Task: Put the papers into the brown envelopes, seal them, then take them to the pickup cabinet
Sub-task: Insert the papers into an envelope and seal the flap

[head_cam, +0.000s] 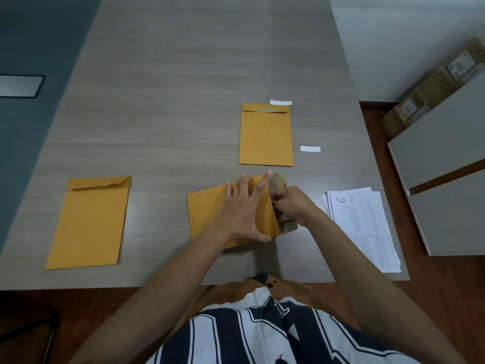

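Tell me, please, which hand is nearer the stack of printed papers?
Right. The right hand works at the envelope flap, just left of the printed papers. The left hand lies flat on the middle envelope, farther left.

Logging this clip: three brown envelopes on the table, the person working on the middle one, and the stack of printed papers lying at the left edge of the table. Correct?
Not quite. The head view shows the stack of printed papers at the right edge of the table, beside the right hand. The rest holds: three brown envelopes, both hands on the middle one.
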The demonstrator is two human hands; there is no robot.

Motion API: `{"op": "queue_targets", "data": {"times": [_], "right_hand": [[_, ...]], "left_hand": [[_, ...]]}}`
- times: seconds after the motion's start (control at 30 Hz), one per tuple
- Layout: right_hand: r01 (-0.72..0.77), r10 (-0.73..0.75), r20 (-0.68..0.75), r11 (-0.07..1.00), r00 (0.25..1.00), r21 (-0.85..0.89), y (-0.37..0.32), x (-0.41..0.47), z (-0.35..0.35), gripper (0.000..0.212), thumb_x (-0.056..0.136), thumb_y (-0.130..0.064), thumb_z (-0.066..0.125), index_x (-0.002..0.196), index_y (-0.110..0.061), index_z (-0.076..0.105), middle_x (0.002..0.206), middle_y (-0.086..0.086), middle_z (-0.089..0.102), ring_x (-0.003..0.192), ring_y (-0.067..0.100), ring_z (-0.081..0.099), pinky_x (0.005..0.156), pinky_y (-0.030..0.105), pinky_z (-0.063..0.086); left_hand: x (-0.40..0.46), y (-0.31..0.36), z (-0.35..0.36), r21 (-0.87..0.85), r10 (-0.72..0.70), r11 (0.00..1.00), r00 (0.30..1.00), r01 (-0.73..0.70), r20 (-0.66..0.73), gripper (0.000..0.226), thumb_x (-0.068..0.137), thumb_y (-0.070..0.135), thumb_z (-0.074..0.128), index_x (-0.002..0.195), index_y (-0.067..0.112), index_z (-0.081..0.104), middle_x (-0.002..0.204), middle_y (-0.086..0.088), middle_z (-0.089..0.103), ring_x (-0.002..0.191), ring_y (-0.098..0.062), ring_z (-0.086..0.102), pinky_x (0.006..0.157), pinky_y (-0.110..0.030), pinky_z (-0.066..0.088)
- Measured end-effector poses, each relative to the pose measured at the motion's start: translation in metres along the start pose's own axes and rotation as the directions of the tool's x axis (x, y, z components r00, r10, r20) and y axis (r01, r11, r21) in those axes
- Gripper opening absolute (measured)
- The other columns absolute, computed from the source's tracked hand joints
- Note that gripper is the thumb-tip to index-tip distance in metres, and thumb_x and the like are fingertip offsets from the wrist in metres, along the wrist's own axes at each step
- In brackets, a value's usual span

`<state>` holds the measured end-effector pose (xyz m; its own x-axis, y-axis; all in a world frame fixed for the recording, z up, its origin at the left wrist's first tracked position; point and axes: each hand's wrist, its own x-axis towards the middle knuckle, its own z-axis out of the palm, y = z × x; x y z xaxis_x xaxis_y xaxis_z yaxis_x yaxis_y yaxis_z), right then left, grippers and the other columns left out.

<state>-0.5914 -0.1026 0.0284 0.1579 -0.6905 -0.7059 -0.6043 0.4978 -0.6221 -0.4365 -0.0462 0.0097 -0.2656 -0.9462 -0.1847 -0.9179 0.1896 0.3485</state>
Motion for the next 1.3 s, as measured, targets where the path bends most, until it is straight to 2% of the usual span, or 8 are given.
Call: {"op": "queue_targets", "data": {"times": [0.17, 0.37, 0.47, 0.57, 0.73, 0.93, 1.2, 1.3], "right_hand": [[0.000, 0.001, 0.028, 0.999, 1.000, -0.039, 0.001, 0.000, -0.002, 0.023, 0.098, -0.015, 0.057, 0.117, -0.008, 0.067, 0.099, 0.012, 0.070, 0.086, 0.028, 0.071, 0.073, 0.038, 0.062], [0.032, 0.009, -0.340, 0.993, 0.940, 0.116, 0.013, 0.008, -0.010, 0.014, 0.095, -0.010, 0.055, 0.096, -0.007, 0.069, 0.084, 0.012, 0.073, 0.061, 0.028, 0.072, 0.059, 0.041, 0.062], [0.058, -0.098, -0.385, 0.992, 0.918, -0.114, 0.030, 0.014, -0.005, 0.015, 0.089, -0.022, 0.060, 0.092, -0.015, 0.073, 0.091, 0.001, 0.074, 0.082, 0.018, 0.068, 0.078, 0.029, 0.055], [0.083, -0.163, -0.370, 0.971, 0.914, -0.223, 0.042, 0.016, 0.003, 0.021, 0.087, -0.028, 0.065, 0.102, -0.015, 0.072, 0.099, 0.001, 0.072, 0.092, 0.013, 0.063, 0.076, 0.020, 0.042], [0.106, -0.289, -0.405, 0.903, 0.867, -0.417, 0.051, 0.026, 0.017, 0.047, 0.080, -0.043, 0.073, 0.118, -0.018, 0.062, 0.112, 0.006, 0.060, 0.109, 0.025, 0.052, 0.087, 0.036, 0.048], [0.088, -0.425, -0.379, 0.753, 0.822, -0.652, 0.039, 0.041, 0.018, 0.064, 0.075, -0.045, 0.076, 0.130, -0.021, 0.053, 0.122, 0.006, 0.052, 0.116, 0.027, 0.043, 0.094, 0.037, 0.040], [0.259, -0.641, -0.230, 0.575, 0.733, -0.776, 0.047, 0.040, 0.034, 0.031, 0.085, -0.018, 0.067, 0.116, -0.013, 0.064, 0.102, 0.009, 0.053, 0.096, 0.026, 0.050, 0.077, 0.039, 0.052], [0.289, -0.681, -0.194, 0.528, 0.706, -0.799, 0.054, 0.033, 0.047, 0.030, 0.085, -0.015, 0.064, 0.115, -0.007, 0.064, 0.109, 0.011, 0.057, 0.100, 0.026, 0.054, 0.078, 0.035, 0.055]], "left_hand": [[0.000, -0.004, 0.011, 0.000, -0.018, 1.000, 1.000, 0.018, -0.005, 0.149, 0.047, 0.078, 0.074, 0.152, 0.029, -0.020, 0.150, -0.015, 0.019, 0.143, -0.033, 0.018, 0.114, -0.064, 0.017], [0.004, -0.019, 0.036, 0.037, -0.178, 0.984, 0.984, 0.177, 0.023, 0.144, 0.045, 0.086, 0.068, 0.152, 0.024, -0.006, 0.151, -0.013, 0.018, 0.143, -0.037, 0.015, 0.114, -0.064, 0.015], [0.008, -0.022, 0.046, 0.055, -0.262, 0.964, 0.964, 0.259, 0.037, 0.135, 0.048, 0.090, 0.062, 0.151, 0.022, 0.008, 0.160, -0.014, 0.005, 0.149, -0.035, 0.003, 0.117, -0.062, 0.010], [0.009, -0.023, 0.049, 0.109, -0.271, 0.958, 0.962, 0.267, 0.022, 0.112, 0.061, 0.086, 0.057, 0.148, 0.023, 0.025, 0.162, -0.013, 0.005, 0.149, -0.032, 0.003, 0.118, -0.057, 0.012], [0.007, -0.032, 0.044, 0.185, -0.231, 0.954, 0.971, 0.238, -0.059, 0.073, 0.088, 0.065, 0.045, 0.149, 0.028, 0.030, 0.153, -0.013, 0.028, 0.138, -0.030, 0.028, 0.104, -0.044, 0.031], [0.011, -0.035, 0.034, 0.165, -0.253, 0.949, 0.962, 0.267, -0.102, 0.051, 0.089, 0.053, 0.056, 0.135, 0.030, 0.050, 0.120, -0.007, 0.045, 0.109, -0.026, 0.047, 0.087, -0.038, 0.039], [0.017, -0.044, 0.030, -0.126, -0.371, 0.926, 0.920, 0.356, -0.126, 0.083, 0.062, 0.054, 0.085, 0.124, 0.017, 0.044, 0.124, -0.004, 0.041, 0.108, -0.022, 0.050, 0.076, -0.031, 0.047], [0.016, -0.044, 0.034, -0.061, -0.300, 0.954, 0.945, 0.294, -0.133, 0.089, 0.067, 0.051, 0.083, 0.136, 0.019, 0.038, 0.145, -0.006, 0.032, 0.129, -0.025, 0.039, 0.091, -0.034, 0.047]]}}
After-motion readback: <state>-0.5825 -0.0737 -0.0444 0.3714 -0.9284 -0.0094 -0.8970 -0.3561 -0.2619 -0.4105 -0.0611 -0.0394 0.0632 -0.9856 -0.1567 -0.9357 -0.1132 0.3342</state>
